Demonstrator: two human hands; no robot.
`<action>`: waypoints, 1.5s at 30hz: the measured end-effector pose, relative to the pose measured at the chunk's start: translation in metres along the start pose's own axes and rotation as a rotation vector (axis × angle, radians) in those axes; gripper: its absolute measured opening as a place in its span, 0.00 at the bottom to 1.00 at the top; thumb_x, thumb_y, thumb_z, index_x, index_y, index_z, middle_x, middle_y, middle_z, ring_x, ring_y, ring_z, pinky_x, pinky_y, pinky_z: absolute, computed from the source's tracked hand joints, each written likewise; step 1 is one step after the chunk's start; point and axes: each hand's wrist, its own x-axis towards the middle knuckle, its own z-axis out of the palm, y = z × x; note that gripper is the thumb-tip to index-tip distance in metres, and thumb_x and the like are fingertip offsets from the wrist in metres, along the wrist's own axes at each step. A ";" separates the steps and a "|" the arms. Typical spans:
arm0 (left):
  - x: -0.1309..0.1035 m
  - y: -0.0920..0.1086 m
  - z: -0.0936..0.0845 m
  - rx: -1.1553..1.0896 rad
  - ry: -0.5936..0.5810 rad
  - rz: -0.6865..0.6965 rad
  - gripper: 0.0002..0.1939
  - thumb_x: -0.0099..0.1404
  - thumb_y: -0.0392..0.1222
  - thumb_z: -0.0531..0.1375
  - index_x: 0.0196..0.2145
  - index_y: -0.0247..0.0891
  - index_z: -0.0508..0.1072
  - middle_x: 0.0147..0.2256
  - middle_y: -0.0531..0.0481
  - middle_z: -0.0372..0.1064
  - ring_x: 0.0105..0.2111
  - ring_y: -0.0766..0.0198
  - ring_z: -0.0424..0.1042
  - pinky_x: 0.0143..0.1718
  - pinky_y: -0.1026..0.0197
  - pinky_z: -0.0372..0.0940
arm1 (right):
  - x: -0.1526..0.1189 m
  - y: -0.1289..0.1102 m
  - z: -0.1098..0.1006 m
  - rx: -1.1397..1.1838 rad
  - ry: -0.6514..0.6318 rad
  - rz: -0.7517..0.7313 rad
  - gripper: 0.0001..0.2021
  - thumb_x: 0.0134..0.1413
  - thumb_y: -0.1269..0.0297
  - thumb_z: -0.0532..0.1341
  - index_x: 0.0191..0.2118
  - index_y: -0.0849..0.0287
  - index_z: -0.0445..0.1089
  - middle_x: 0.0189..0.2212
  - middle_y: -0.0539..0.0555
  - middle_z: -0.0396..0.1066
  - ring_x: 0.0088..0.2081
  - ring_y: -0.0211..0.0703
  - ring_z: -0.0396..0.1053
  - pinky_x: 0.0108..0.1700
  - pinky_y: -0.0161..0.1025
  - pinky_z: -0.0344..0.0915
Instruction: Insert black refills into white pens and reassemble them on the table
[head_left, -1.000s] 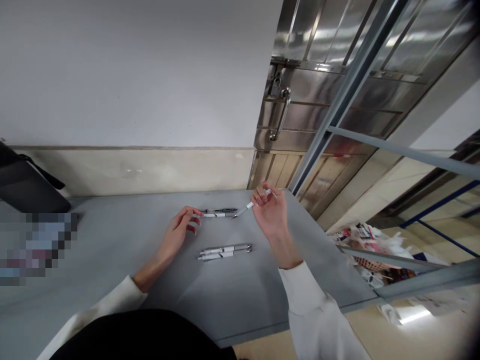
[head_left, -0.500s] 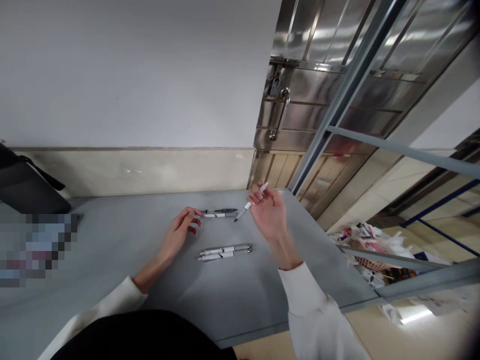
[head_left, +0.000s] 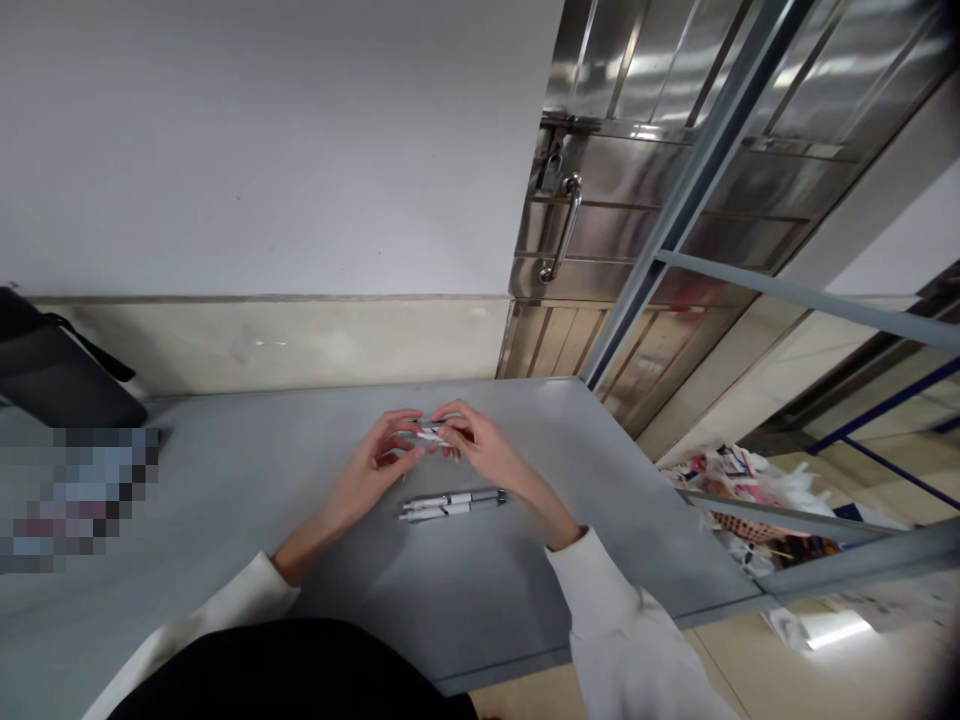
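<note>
A pale wall (head_left: 262, 150) rises behind a grey bench (head_left: 637, 540), with a metal door (head_left: 615, 230) beyond its far right corner. At the bench's far left stands a black case (head_left: 60, 360).

Two white sleeves frame the work: the left sleeve (head_left: 217, 620) enters from the lower left, the right sleeve (head_left: 611, 620) from the lower right, and both bare forearms slant inward and away from the body. The hands meet near the far side of the bench, backs turned mostly upward, fingertips facing each other with only a narrow gap between them. The left hand (head_left: 379, 460) is arched, its fingers curled over and its thumb stretched towards the right beneath them; whether it grips anything cannot be told. The right hand (head_left: 480, 445) bends in at the wrist, fingers curled, thumb and fingertips pinching a white pen (head_left: 432, 434), which is partly hidden between the two hands.

Nearer the body, below the hands and apart from them, a group of pens (head_left: 450, 505) lies side by side on the bench, roughly crosswise.
</note>
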 end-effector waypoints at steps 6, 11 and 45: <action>0.000 0.002 -0.005 0.175 0.032 -0.007 0.11 0.70 0.51 0.64 0.42 0.41 0.76 0.40 0.50 0.76 0.39 0.59 0.74 0.41 0.57 0.65 | -0.005 -0.008 0.000 -0.078 -0.117 0.062 0.14 0.72 0.49 0.57 0.51 0.53 0.69 0.36 0.51 0.76 0.31 0.40 0.68 0.36 0.38 0.64; 0.003 -0.001 -0.013 0.190 0.101 -0.037 0.12 0.70 0.52 0.64 0.41 0.41 0.76 0.34 0.53 0.74 0.33 0.62 0.72 0.39 0.59 0.65 | -0.011 -0.016 -0.022 -0.250 -0.071 0.116 0.15 0.72 0.52 0.57 0.42 0.56 0.74 0.33 0.52 0.76 0.33 0.42 0.69 0.39 0.39 0.64; -0.002 0.007 -0.026 0.408 -0.449 -0.074 0.10 0.69 0.51 0.65 0.43 0.48 0.83 0.44 0.48 0.79 0.45 0.53 0.77 0.49 0.54 0.69 | -0.022 -0.012 -0.035 -0.290 -0.385 0.190 0.07 0.60 0.58 0.69 0.37 0.54 0.82 0.35 0.53 0.81 0.37 0.47 0.75 0.38 0.40 0.67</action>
